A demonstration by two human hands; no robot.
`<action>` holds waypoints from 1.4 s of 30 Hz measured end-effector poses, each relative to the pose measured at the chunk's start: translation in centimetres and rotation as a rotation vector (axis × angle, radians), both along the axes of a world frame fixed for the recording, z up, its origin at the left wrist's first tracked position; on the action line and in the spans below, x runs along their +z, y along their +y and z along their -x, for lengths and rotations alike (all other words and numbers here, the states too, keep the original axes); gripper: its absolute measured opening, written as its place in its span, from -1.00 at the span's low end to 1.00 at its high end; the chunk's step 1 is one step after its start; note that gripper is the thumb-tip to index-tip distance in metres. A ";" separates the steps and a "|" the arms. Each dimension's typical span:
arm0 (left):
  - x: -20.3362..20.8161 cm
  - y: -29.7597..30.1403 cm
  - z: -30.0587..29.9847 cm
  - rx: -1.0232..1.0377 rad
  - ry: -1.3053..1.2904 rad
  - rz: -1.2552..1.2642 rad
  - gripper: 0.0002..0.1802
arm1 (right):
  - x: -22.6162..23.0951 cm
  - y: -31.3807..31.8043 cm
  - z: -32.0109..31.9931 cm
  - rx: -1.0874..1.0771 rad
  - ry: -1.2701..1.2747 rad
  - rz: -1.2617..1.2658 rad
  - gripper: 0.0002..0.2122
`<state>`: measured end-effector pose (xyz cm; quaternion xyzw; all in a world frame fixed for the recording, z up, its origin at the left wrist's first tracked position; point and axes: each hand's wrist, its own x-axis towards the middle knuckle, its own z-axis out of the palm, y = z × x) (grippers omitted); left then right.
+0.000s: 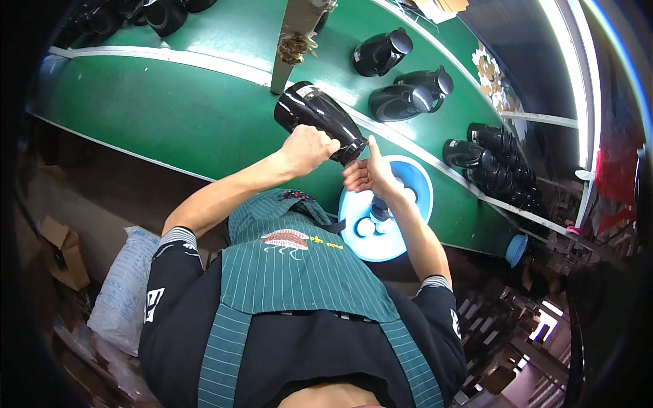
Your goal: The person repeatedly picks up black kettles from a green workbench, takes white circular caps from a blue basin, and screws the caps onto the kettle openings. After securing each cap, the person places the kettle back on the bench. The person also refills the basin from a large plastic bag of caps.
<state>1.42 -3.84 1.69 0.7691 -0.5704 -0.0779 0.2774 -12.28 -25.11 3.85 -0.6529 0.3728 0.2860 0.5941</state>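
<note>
My left hand (307,148) grips the handle of a glossy black kettle body (314,117), held tilted above the green table (170,109). My right hand (367,173) is at the kettle's lower end, thumb raised and fingers pinched against it; what they pinch is too small to tell. Just below my right hand lies a light blue round tray (416,178) holding several small white round parts (366,228) and a dark piece.
More black kettle bodies (401,100) lie on the green table beyond a white strip, with a packed row (496,163) at the right. A grey post (289,47) stands behind. A plastic sack (126,285) and a cardboard box (64,255) sit on the floor at left.
</note>
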 end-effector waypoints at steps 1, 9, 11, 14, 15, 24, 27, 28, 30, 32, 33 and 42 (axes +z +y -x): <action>-0.3 -0.1 0.2 0.022 0.017 0.006 -0.81 | -1.9 -1.4 1.0 -0.093 0.106 -0.198 -0.33; -0.6 -0.5 0.3 0.090 0.070 -0.021 -0.91 | 0.3 3.2 0.8 0.331 -0.775 0.797 -0.27; -1.3 -0.9 0.7 0.094 0.058 0.017 -0.92 | -0.2 3.4 0.5 0.139 -0.693 0.639 -0.27; -3.4 -1.3 1.6 0.100 -0.009 0.071 -0.92 | -1.9 3.3 0.3 -0.335 -0.447 0.089 -0.41; -3.8 -1.5 1.5 0.095 -0.060 0.098 -0.92 | -2.6 2.9 0.1 -0.471 -0.335 0.059 -0.43; -7.6 -6.5 -2.9 0.055 -0.040 0.305 -0.85 | -4.1 -1.4 2.3 -0.777 -0.306 -0.202 -0.20; -7.9 -9.8 -5.4 0.220 0.544 0.293 -0.75 | -8.6 -4.2 11.1 -0.581 -0.256 0.585 -0.30; -8.7 -10.7 -6.2 0.253 0.642 0.297 -0.75 | -10.5 -4.9 14.4 -0.455 -0.088 0.762 -0.38; -10.1 -12.6 -7.2 0.275 0.776 0.310 -0.76 | -12.1 -3.7 19.0 -0.208 0.103 0.985 -0.43; -12.1 -14.5 -8.6 0.284 0.842 0.370 -0.74 | -12.6 -2.2 19.9 -0.028 0.177 1.025 -0.31; -12.3 -15.5 -8.8 0.334 0.764 0.333 -0.69 | -13.2 -1.5 19.7 0.025 0.240 1.006 -0.24; -12.2 -13.9 -8.6 0.497 0.262 0.351 -0.40 | -18.8 -2.7 17.5 0.277 0.256 1.292 -0.20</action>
